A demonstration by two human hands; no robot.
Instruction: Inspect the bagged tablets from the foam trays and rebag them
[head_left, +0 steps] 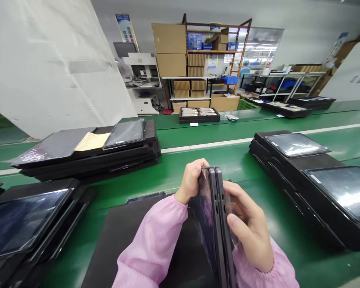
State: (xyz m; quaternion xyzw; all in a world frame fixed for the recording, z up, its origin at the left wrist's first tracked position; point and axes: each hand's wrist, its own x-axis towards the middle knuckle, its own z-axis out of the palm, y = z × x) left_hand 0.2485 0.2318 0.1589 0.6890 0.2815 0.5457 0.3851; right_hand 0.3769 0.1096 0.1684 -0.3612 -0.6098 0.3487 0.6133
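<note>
Two black tablets (216,208) stand on edge, face to face side by side, above a black foam board (120,232). My left hand (193,178) is closed around their far upper corner. On the right side, my right hand (250,228) presses its thumb and fingers against the right tablet, where some clear film shows. Small ports are visible along the upright edges. The left tablet's dark screen faces left and mirrors a pink sleeve. Lower ends of both tablets run out of view at the bottom.
Stacks of black trays with tablets lie at left (27,220), at back left (108,160) and at right (306,188). A yellow sheet (92,141) lies on the back-left stack. Farther off, a parts tray (199,119) sits on the green bench (180,160).
</note>
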